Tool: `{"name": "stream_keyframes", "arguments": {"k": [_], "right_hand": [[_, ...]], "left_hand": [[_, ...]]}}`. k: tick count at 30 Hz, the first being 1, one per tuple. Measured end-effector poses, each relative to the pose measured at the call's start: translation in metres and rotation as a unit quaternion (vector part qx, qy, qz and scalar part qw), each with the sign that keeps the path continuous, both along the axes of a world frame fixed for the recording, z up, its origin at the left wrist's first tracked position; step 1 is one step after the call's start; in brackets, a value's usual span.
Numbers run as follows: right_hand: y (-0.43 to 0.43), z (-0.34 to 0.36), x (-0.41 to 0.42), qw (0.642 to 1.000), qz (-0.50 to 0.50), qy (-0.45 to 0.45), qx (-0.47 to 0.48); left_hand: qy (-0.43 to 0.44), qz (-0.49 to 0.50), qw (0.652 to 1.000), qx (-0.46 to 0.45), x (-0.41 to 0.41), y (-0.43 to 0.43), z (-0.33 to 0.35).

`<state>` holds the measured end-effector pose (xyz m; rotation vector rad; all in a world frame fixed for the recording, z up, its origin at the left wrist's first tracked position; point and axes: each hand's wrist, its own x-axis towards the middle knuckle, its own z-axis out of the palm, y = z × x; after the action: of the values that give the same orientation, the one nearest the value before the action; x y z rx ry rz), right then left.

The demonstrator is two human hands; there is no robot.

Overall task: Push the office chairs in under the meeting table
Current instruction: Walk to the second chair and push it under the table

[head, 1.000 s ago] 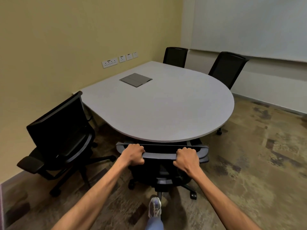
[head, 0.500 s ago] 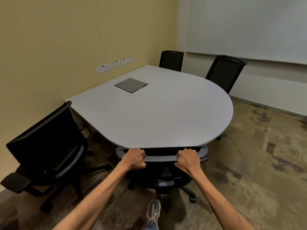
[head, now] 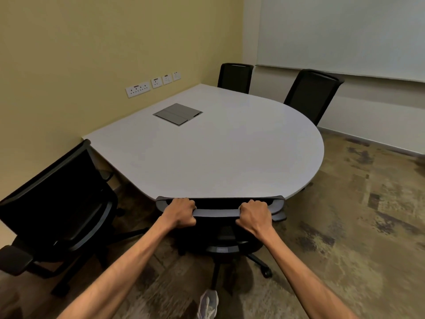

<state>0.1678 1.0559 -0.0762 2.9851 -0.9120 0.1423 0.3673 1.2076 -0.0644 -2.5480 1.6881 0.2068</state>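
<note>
A black office chair (head: 218, 211) stands right in front of me, the top of its backrest touching the rounded near edge of the pale grey meeting table (head: 230, 157). My left hand (head: 180, 212) grips the backrest's top bar on the left, my right hand (head: 254, 214) grips it on the right. The seat is hidden under the tabletop; the base and castors show below. A second black chair (head: 59, 210) stands pulled out at the left, turned at an angle. Two more chairs, one far (head: 234, 78) and one far right (head: 312, 95), sit close against the table's far side.
A grey cable hatch (head: 178, 113) is set into the tabletop. The yellow wall with sockets (head: 138, 89) runs along the left; a whiteboard (head: 345, 33) hangs on the back wall. Patterned carpet (head: 356, 226) stretches to the right. My shoe (head: 208, 303) shows below the chair.
The chair in my hands has rolled forward until its backrest meets the table edge, and I have stepped closer. The left chair now looks nearer and lower in view.
</note>
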Motion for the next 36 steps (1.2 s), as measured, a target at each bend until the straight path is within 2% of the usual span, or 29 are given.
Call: {"name": "stream_keyframes", "arguments": {"k": [11,19,25,28,31,36], "right_hand": [[-0.005,-0.004,0.049,0.999,-0.008,-0.035,0.003],[0.030,-0.013,0.069,0.999,-0.023,-0.027,-0.008],[0.045,-0.017,0.062,0.997,-0.043,-0.062,0.007],[0.050,-0.021,0.060,0.992,-0.041,-0.118,-0.028],[0.088,-0.023,0.090,0.985,-0.027,-0.164,-0.037],[0.160,-0.005,0.182,0.966,-0.009,-0.257,-0.020]], "left_hand": [[-0.028,-0.010,0.999,0.020,0.054,-0.008,0.002],[-0.066,-0.027,0.997,0.022,0.083,0.014,0.000],[-0.001,-0.028,0.996,-0.087,0.071,0.040,-0.009],[-0.011,-0.044,0.984,-0.170,0.072,0.068,-0.015],[-0.036,0.027,0.969,-0.243,0.098,0.119,-0.012],[-0.087,0.139,0.944,-0.286,0.157,0.196,0.011]]}}
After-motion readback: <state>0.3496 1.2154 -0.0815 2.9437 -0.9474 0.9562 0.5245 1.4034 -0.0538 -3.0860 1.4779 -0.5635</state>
